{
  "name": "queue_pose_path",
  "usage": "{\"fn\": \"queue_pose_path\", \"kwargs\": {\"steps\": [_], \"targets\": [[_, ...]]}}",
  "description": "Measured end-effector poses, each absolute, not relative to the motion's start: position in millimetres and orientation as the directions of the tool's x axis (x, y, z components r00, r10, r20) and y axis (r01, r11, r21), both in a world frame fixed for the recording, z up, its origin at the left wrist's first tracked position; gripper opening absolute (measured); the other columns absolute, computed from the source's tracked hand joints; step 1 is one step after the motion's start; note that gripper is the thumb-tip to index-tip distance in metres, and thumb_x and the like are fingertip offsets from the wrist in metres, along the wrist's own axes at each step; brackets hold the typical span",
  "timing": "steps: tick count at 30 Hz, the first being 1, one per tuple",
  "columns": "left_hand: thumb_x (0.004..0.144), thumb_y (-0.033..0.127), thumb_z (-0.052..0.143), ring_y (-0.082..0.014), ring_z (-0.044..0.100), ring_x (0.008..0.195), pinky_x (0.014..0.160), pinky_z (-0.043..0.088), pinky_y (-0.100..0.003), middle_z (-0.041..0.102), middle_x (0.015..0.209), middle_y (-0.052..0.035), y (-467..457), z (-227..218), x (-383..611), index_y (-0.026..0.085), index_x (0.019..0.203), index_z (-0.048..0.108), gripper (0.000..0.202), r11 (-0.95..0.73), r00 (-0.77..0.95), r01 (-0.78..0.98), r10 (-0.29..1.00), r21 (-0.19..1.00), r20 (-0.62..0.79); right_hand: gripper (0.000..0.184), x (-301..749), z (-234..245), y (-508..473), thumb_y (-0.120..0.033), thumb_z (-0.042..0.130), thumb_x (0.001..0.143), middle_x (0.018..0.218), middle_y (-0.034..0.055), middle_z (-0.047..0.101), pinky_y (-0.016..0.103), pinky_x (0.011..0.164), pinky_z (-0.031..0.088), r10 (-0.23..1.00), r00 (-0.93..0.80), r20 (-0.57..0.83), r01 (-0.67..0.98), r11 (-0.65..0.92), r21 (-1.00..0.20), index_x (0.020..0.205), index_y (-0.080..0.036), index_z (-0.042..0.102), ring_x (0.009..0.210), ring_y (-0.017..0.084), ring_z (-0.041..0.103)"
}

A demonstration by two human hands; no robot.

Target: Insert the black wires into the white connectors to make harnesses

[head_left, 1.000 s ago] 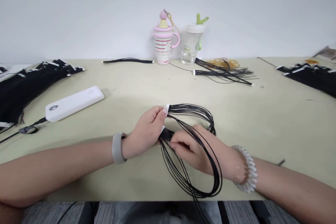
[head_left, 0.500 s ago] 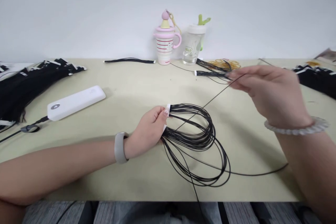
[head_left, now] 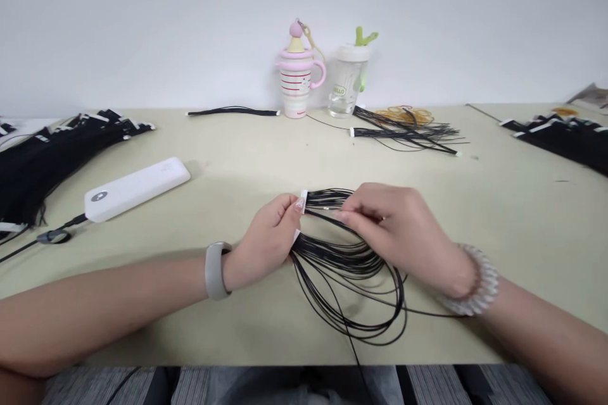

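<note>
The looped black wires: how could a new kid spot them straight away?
Over the pale green table, find the left hand wearing a grey wristband. It holds a looped bundle of thin black wires by white connectors. Unlike the nearly straight black wire bundle by the white wall, its wires curl into loops.

Left arm [head_left: 123,288]: enters lower left, forearm slanting gently up toward the middle.
Left wrist [head_left: 235,271]: nearly straight.
Left hand [head_left: 266,240]: thumb side up, thumb pressing down over folded fingers.
Right arm [head_left: 546,323]: enters lower right, slanting up leftward.
Right wrist [head_left: 457,278]: roughly in line.
Right hand [head_left: 408,234]: near the left, fingers curled, thumb and forefinger close together; blur hides whether their tips meet.
</note>
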State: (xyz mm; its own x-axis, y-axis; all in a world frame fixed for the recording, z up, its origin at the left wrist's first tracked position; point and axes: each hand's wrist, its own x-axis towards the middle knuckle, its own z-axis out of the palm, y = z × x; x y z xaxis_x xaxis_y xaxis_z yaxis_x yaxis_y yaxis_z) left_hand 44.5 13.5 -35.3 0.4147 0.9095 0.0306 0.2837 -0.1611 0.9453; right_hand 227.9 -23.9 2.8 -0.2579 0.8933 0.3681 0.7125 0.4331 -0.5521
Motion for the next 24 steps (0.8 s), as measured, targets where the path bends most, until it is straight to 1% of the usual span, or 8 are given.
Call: {"fn": "queue_pose_path", "kwargs": {"steps": [2,6,10,20,24], "targets": [[0.088,0.043,0.033,-0.0045,0.034,0.045,0.043,0.031,-0.018,0.035,0.053,0.0045,13.0,-34.5,45.1,0.016,0.064,0.036,0.036,-0.206,0.417,0.308,0.907,0.929,0.063,0.018,223.9,-2.3,-24.1,-0.023,0.051,0.083,0.068,-0.0006,0.059,0.021,0.062,0.038,0.881,-0.316,0.352,0.737,0.462,-0.494,0.069,-0.016,0.06,0.064,0.007,0.051],[0.089,0.04,0.033,-0.006,0.034,0.05,0.049,0.032,-0.019,0.035,0.054,0.0037,12.4,-33.1,45.7,0.016,0.063,0.036,0.035,-0.281,0.445,0.364,0.89,0.888,0.099,0.018,222.3,-7.0,-20.9,-0.022,0.05,0.084,0.068,0.0,0.058,0.021,0.062,0.036,0.886,-0.323,0.332,0.755,0.453,-0.475,0.071,-0.015,0.061,0.063,0.007,0.05],[0.089,0.039,0.031,-0.0062,0.033,0.053,0.051,0.03,-0.019,0.035,0.056,0.0034,12.2,-32.9,44.9,0.015,0.063,0.035,0.036,-0.325,0.47,0.391,0.875,0.861,0.117,0.019,219.5,-8.7,-19.6,-0.021,0.049,0.084,0.068,-0.0002,0.058,0.021,0.062,0.035,0.876,-0.329,0.352,0.771,0.464,-0.435,0.07,-0.015,0.06,0.063,0.007,0.049],[0.089,0.039,0.032,-0.0064,0.032,0.053,0.051,0.03,-0.02,0.035,0.057,0.0036,12.8,-32.7,44.4,0.015,0.063,0.035,0.035,-0.325,0.483,0.41,0.87,0.852,0.099,0.019,219.8,-10.1,-18.6,-0.019,0.048,0.083,0.07,0.0005,0.059,0.021,0.063,0.035,0.869,-0.353,0.347,0.791,0.475,-0.384,0.071,-0.015,0.062,0.065,0.008,0.05],[0.088,0.039,0.032,-0.0067,0.033,0.053,0.052,0.03,-0.02,0.036,0.056,0.0036,13.2,-32.7,43.9,0.015,0.063,0.036,0.035,-0.326,0.493,0.424,0.865,0.845,0.087,0.021,220.2,-10.4,-18.7,-0.021,0.047,0.084,0.07,0.001,0.059,0.022,0.063,0.035,0.865,-0.364,0.345,0.796,0.481,-0.367,0.072,-0.015,0.062,0.065,0.009,0.051]]}}
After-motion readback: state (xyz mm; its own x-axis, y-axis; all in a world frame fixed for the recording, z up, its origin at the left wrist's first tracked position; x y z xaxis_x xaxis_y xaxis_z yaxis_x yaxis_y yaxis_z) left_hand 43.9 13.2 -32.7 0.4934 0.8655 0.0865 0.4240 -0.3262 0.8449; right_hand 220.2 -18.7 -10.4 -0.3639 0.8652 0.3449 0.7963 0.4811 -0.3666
